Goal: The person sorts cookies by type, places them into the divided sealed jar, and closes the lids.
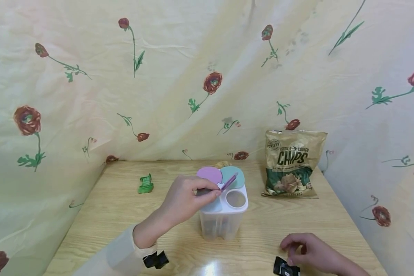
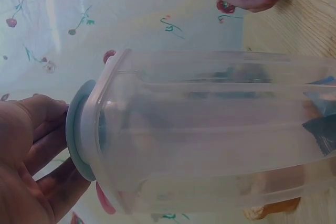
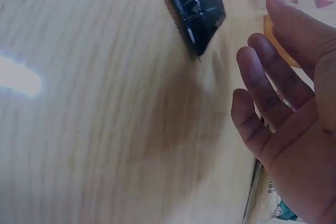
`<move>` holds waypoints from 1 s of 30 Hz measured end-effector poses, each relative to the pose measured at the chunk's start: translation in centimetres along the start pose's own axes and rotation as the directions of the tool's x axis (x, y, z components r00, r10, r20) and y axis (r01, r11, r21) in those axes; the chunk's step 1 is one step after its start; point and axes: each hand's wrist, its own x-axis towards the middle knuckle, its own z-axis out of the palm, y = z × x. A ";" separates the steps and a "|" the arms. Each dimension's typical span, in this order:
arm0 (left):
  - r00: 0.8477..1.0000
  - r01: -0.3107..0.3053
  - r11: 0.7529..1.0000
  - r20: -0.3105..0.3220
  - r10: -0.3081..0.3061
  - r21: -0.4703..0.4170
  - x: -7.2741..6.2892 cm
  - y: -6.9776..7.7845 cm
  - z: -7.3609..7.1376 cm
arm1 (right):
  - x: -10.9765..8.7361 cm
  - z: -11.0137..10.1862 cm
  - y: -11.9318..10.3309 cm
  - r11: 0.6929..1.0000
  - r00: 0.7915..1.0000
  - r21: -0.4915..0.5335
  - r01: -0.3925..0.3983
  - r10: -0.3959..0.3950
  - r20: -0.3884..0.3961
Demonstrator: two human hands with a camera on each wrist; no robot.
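Note:
A clear plastic container (image 1: pixel 220 226) with a white top stands mid-table. Its top carries a pink round lid (image 1: pixel 209 174), a teal lid (image 1: pixel 235 176) and a pale blue lid (image 1: pixel 212 207). My left hand (image 1: pixel 183 199) pinches the edge of a purple lid (image 1: pixel 229 181), tilted up beside a round opening (image 1: pixel 235 199). Wrapped packets (image 2: pixel 321 129) show through the container's wall in the left wrist view. My right hand (image 1: pixel 312 251) hovers with relaxed fingers by a small black packet (image 3: pixel 197 11), which lies apart from the fingers in the right wrist view.
A gold and green chips bag (image 1: pixel 291 165) stands upright at the back right. A crumpled green wrapper (image 1: pixel 145 184) lies left of the container. Floral cloth (image 1: pixel 172 76) hangs behind and beside the wooden table (image 1: pixel 124 222).

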 end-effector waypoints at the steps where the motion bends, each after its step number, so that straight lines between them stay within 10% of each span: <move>1: 1.000 0.001 1.000 0.001 -0.001 0.000 0.0 0.0 0.0 | 0.0 0.1 0.1 1.000 1.000 0.021 0.004 -0.005 0.016; 9: 1.000 0.019 1.000 0.012 -0.019 -0.002 0.0 0.1 -0.1 | 0.1 0.8 0.5 0.981 0.994 0.176 -0.075 0.059 0.095; 22: 1.000 0.022 1.000 0.011 -0.022 0.003 0.0 0.0 -0.1 | 0.4 1.0 0.7 0.997 0.996 0.072 -0.006 0.000 0.085; 30: 1.000 0.025 1.000 0.015 -0.025 -0.008 0.0 0.1 0.0 | 0.5 1.4 0.2 0.988 0.989 0.023 -0.151 0.151 0.000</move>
